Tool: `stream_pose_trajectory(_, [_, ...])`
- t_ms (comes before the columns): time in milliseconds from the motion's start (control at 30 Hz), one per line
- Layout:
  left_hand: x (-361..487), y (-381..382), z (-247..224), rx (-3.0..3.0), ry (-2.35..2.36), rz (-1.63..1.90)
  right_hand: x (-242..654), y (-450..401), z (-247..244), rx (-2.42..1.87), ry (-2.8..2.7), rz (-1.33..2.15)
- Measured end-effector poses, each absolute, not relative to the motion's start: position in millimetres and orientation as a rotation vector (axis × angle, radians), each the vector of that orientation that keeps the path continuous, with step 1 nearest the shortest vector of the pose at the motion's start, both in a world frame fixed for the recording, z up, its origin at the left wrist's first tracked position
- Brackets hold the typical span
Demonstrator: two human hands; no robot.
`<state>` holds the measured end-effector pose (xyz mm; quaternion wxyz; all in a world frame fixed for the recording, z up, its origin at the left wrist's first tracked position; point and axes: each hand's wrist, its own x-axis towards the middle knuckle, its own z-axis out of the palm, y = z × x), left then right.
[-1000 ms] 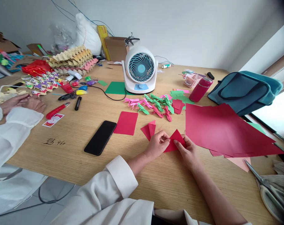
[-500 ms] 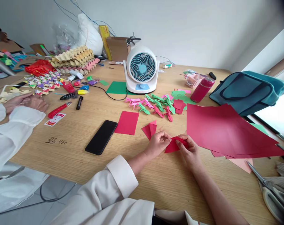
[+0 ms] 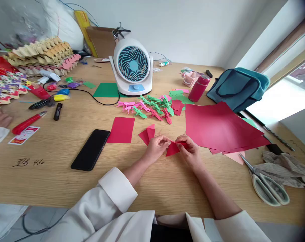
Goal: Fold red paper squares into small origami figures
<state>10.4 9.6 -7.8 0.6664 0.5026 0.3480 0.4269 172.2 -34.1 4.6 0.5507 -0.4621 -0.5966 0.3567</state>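
Observation:
Between my hands is a small folded piece of red paper (image 3: 173, 149), raised a little over the table. My left hand (image 3: 157, 147) pinches its left upper edge between thumb and fingers. On the other side my right hand (image 3: 189, 151) grips it, thumb in front, covering its right part. Just left of them lies another folded red paper piece (image 3: 147, 133). Farther back rest several folded paper figures (image 3: 152, 107) in pink, green and red, with small red paper pieces (image 3: 177, 107) beside them. A flat red paper rectangle (image 3: 121, 130) lies left, by a black phone (image 3: 90, 150).
A white fan (image 3: 133, 67) stands behind the figures. Large red sheets (image 3: 218, 126), a red bottle (image 3: 199, 88) and a teal bag (image 3: 239, 87) are on the right, scissors (image 3: 264, 183) near the right front. Another person's hand (image 3: 0, 117) rests far left, near a red-handled cutter (image 3: 28, 123).
The view has swung to the right, so things appear farther left. The red paper between my hands now shows a narrower, bent shape; both hands still hold it.

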Motion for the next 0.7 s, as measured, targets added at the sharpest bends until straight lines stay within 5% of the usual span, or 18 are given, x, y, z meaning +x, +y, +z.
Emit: stream_pose_trajectory(700, [10.6,3.7,0.0,0.935,0.825,0.843,177.4,-32.1,4.5,-1.01,-1.634,0.648])
